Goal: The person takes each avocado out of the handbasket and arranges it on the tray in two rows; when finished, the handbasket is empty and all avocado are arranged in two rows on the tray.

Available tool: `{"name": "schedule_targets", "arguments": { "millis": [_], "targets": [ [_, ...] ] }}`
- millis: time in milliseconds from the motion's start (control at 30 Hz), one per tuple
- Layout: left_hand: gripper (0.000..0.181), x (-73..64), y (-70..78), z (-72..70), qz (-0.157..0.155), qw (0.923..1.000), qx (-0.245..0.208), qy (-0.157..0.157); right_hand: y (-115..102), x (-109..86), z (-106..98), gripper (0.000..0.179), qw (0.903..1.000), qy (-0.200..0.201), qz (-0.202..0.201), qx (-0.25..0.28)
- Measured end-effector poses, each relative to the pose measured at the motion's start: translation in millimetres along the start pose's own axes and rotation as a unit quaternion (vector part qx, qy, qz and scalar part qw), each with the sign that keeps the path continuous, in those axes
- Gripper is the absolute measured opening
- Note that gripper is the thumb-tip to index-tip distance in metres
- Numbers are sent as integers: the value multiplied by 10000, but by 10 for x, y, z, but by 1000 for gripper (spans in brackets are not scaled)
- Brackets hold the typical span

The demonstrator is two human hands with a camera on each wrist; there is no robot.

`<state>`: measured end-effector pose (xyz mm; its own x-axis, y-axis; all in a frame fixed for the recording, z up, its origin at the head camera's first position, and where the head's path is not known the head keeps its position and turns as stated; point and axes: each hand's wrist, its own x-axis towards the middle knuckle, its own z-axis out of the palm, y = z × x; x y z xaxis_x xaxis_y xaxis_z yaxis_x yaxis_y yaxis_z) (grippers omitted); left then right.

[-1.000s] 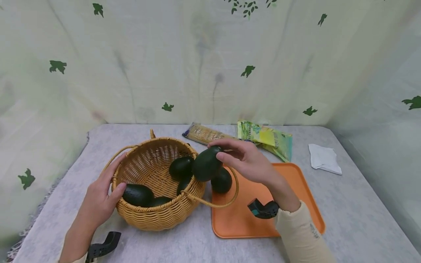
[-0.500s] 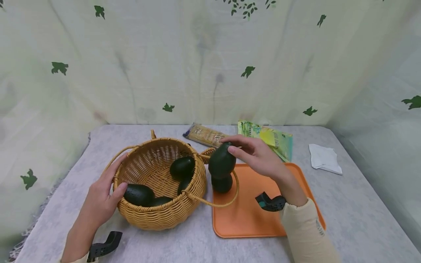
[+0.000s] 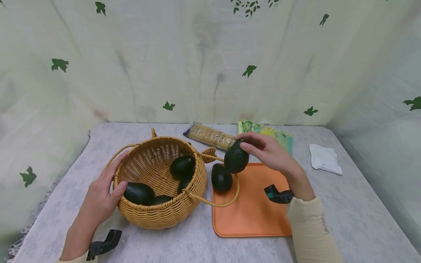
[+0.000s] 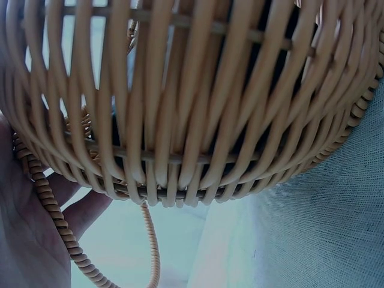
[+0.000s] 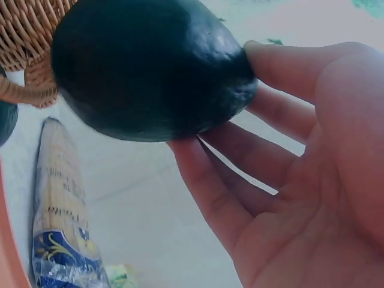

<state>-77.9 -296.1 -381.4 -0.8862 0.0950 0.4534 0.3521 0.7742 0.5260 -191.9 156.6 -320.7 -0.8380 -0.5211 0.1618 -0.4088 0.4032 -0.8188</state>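
R hand (image 3: 274, 155) pinches one end of an avocado (image 3: 236, 157) btwn thumb + fingertips, its long axis sloping down-left from them, orange tray (image 3: 253, 212) below & nearer R than L hand (image 3: 102, 197), which grips wicker basket (image 3: 159, 218) by its rim.

I look remotely into a small screened-off booth, more like a recording set or lab station than a lived-in room. Pale fabric walls (image 3: 210, 54) printed with dark green leaf-like shapes hang behind and on both sides of one counter (image 3: 184, 244), which wears a grey fringed cloth (image 3: 358, 204). Black devices (image 3: 104, 246) sit at the person's wrists. What lies beyond the fabric I cannot tell.
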Motion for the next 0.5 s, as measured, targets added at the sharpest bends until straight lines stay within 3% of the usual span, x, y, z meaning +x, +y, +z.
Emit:
{"name": "schedule_targets", "arguments": {
  "millis": [500],
  "targets": [
    [75, -2, -1, 8, -71, 9999, 105, -49, 272, 22, -91, 36, 9991, -69, 408, -10]
  ]
}}
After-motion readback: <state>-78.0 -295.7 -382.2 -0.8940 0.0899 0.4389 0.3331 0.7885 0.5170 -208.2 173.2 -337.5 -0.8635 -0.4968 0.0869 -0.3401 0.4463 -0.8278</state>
